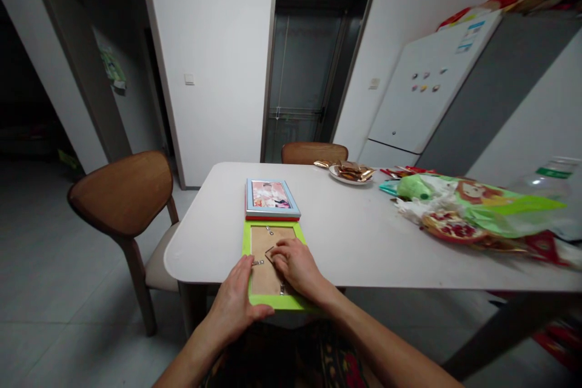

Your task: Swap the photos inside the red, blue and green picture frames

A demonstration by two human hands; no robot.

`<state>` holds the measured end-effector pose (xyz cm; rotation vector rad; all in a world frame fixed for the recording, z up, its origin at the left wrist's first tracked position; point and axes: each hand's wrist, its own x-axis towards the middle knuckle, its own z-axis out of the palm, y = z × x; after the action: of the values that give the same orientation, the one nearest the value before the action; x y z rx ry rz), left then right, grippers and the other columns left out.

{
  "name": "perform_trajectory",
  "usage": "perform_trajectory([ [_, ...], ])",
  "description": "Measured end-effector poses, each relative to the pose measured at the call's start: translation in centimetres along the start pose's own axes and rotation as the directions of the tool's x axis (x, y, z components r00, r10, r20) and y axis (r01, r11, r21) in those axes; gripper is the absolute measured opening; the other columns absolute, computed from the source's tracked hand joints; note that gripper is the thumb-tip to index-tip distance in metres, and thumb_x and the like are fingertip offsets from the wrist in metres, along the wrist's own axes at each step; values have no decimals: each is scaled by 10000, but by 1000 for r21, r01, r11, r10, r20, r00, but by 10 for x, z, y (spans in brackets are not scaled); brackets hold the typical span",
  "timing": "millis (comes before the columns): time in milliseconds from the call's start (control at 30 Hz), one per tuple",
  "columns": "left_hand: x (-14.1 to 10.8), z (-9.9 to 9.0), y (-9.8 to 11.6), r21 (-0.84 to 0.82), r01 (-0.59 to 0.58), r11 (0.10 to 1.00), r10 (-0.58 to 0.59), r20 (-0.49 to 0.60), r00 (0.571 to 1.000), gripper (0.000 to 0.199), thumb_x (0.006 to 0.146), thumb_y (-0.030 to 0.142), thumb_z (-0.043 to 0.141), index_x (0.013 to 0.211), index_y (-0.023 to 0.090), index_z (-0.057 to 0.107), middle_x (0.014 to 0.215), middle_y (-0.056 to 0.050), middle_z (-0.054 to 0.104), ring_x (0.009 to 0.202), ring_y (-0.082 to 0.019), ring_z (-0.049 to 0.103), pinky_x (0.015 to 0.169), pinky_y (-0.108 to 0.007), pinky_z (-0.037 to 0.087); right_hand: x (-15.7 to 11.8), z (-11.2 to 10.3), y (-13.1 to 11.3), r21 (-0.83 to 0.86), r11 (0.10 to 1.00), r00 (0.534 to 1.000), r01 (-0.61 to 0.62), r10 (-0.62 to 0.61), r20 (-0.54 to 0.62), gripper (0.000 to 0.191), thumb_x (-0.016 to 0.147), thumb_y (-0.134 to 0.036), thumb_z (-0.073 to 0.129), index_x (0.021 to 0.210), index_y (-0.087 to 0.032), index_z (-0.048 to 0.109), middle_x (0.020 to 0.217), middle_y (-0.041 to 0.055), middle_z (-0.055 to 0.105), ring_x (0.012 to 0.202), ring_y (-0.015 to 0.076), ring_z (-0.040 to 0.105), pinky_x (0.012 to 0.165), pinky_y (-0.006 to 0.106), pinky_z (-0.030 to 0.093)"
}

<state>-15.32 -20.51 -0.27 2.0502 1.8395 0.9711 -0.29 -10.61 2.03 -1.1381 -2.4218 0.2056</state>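
On the green frame [273, 301] — backing [261, 248] half-hidden by hands [295, 267].

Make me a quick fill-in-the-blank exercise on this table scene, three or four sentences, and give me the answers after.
Under the left hand and the right hand, the picture frame, lying with its back up, has a bright ____ border.
A second frame, showing its photo, lies face ____ beyond it.
The white plate holds snacks in ____ wrappers.
Coloured magnets sit on the door of a white ____.

Missing words: green; up; gold; fridge.
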Motion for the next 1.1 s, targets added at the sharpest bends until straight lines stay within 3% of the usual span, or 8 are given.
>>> perform_trajectory([
  [100,1,-1,4,-18,35,999,-35,18,999,861,490,219,703,1230,114,276,1264,-193,387,1167,-289,361,960,-471,310,3,5,-23,58,992,991,112,-115,67,235,776,-313,464,885,-220,650,889,41,593,863,172,469,781,283,325],
  [300,2,-3,6,-31,20,999,-20,14,1000,863,484,216,702,1228,120,275,1255,-182,399,1157,-285,375,963,-456,314,15,13,-38,15,996,991,83,-84,101,244,799,-286,437,764,-181,654,786,68,584,821,171,469,726,268,344],
  [500,1,0,1,-28,4,1000,-5,-10,1000,859,476,227,713,1218,123,293,1252,-179,405,1151,-285,383,956,-454,326,15,6,-18,149,981,985,120,-136,103,220,771,-215,457,882,-170,642,859,65,597,857,161,487,795,274,351],
  [733,1,-1,0,-57,13,998,-13,-15,1000,850,490,240,706,1228,144,295,1260,-161,400,1157,-285,376,956,-460,318,-12,-30,9,304,930,888,207,-309,340,238,641,-147,563,831,-244,669,1158,39,479,1073,193,404,924,328,284],
  [833,1,-2,2,-58,31,998,-30,9,1000,848,495,235,703,1232,156,291,1265,-158,395,1166,-282,364,959,-467,309,-16,-29,11,311,924,888,223,-324,326,170,647,-203,590,783,-249,682,1158,41,478,1071,199,400,927,348,276],
  [1100,3,-2,2,-29,33,999,-33,13,999,841,488,221,700,1227,163,304,1260,-151,406,1161,-280,373,955,-467,309,-15,-6,14,299,929,941,217,-280,188,78,636,-270,623,675,-244,685,1003,36,563,908,177,477,819,318,353],
])
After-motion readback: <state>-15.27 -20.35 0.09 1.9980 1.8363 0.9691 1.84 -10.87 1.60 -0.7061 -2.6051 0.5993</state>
